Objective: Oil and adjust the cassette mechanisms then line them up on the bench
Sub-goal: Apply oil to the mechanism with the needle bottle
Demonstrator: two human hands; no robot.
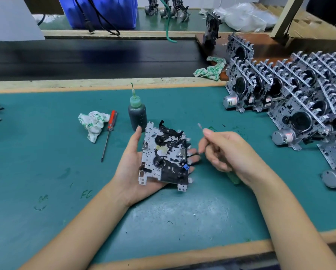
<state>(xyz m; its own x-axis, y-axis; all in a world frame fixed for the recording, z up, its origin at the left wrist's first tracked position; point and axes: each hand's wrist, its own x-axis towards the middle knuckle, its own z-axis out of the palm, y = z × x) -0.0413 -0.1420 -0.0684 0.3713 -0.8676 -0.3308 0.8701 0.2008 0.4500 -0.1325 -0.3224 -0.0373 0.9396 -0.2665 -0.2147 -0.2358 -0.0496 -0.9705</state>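
A cassette mechanism [164, 156], a perforated metal plate with black reels and a small blue part, lies face up in my left hand [132, 168]. The palm is under it, the thumb is at its left edge, and the fingertips show past its right edge. My right hand [227, 151] is just right of it, fingers curled round a thin stick-like tool [200, 127] whose pale tip points up and left. A dark oil bottle [137, 114] with a green needle cap stands upright behind the mechanism.
A red-handled screwdriver [109, 131] and a crumpled cloth [94, 123] lie left of the bottle on the green mat [46, 152]. Several mechanisms [291, 90] with motors stand in rows at right. Another cloth [212, 70] lies by the black conveyor belt [85, 57] behind the bench.
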